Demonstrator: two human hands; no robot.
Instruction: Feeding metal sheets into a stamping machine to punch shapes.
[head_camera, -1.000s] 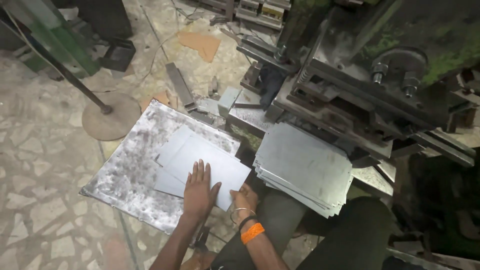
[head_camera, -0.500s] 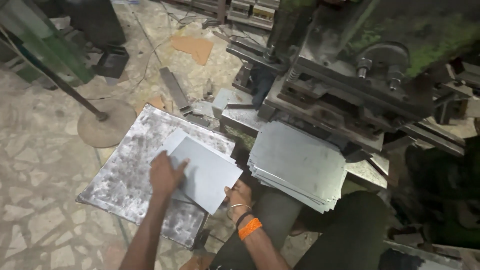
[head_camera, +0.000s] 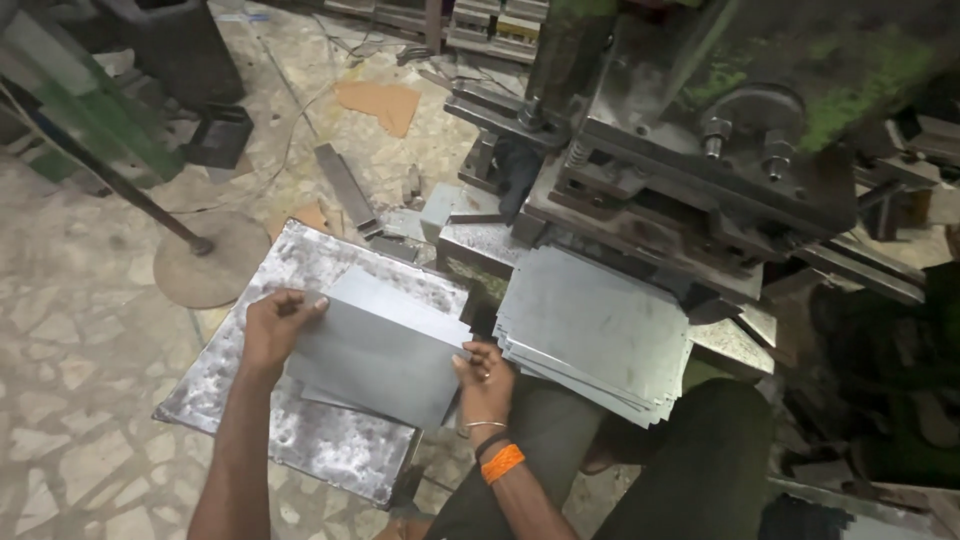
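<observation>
Both hands hold a small stack of grey metal sheets tilted up off a large mottled metal plate on the floor. My left hand grips the stack's left edge. My right hand, with a bangle and an orange band at the wrist, grips its right edge. To the right, a second, thicker stack of grey sheets rests across my lap against the front of the press machine.
A round base with a slanting pole stands on the stone floor at left. A metal bar, a black box and a piece of cardboard lie beyond the plate. My dark-trousered legs fill the lower right.
My left hand moved from flat on the sheets to their left edge. The stack has been gathered and lifted at an angle between both hands.
</observation>
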